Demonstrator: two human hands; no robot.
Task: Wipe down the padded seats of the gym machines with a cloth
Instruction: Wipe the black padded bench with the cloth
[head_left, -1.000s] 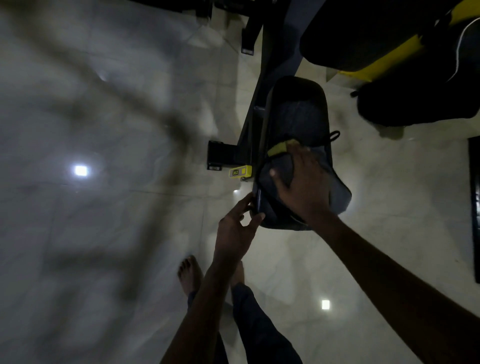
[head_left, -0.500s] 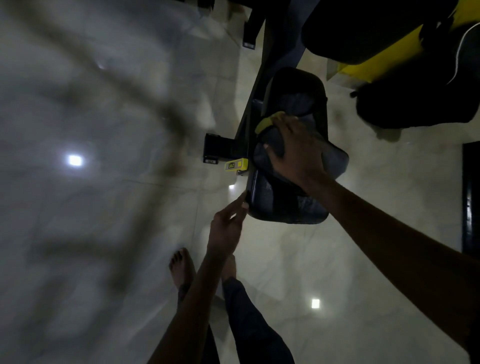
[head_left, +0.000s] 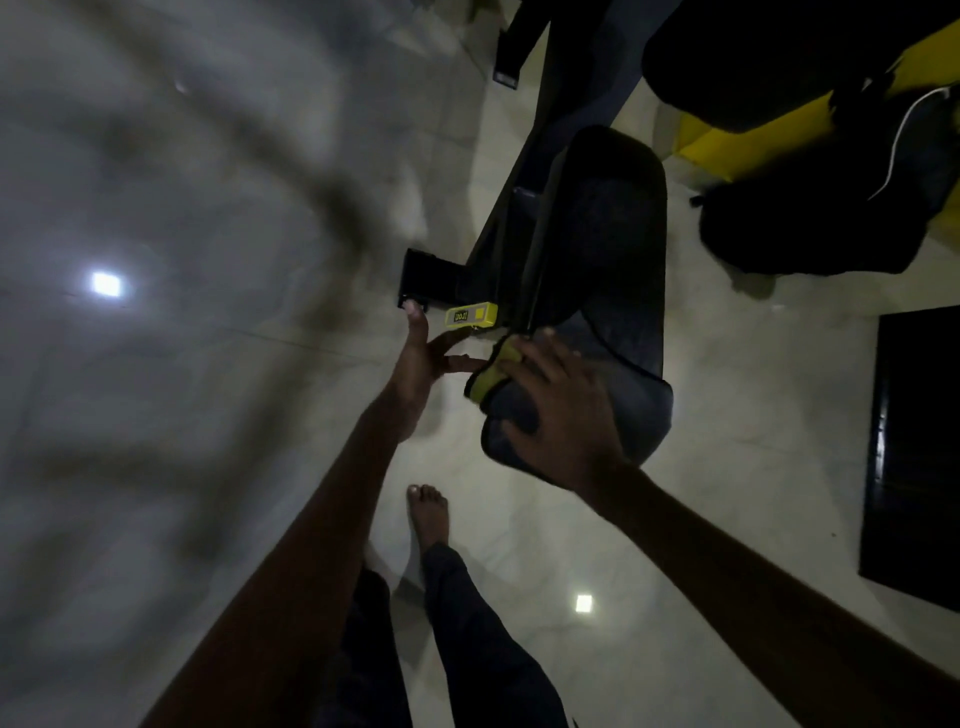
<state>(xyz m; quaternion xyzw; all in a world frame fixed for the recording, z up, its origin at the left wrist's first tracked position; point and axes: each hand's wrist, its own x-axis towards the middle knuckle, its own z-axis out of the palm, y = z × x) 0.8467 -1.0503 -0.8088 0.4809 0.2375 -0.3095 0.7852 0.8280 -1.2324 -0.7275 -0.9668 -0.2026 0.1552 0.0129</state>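
Both grips wide: right hand (head_left: 563, 410) flattens cloth (head_left: 640, 410) onto seat (head_left: 613, 223), left hand (head_left: 421, 364) alongside.

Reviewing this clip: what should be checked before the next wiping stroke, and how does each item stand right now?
1. Cloth under the wiping hand: ok, the right hand presses on it with spread fingers.
2. Cloth on the padded seat: ok, it covers the near end.
3. Left hand out of the stroke path: ok, it is open beside the seat's left edge.
4. Left fingers touching the seat: cannot tell.
5. Far part of the seat free of objects: ok.
6. Seat surface already clean: cannot tell, the picture is too dark.
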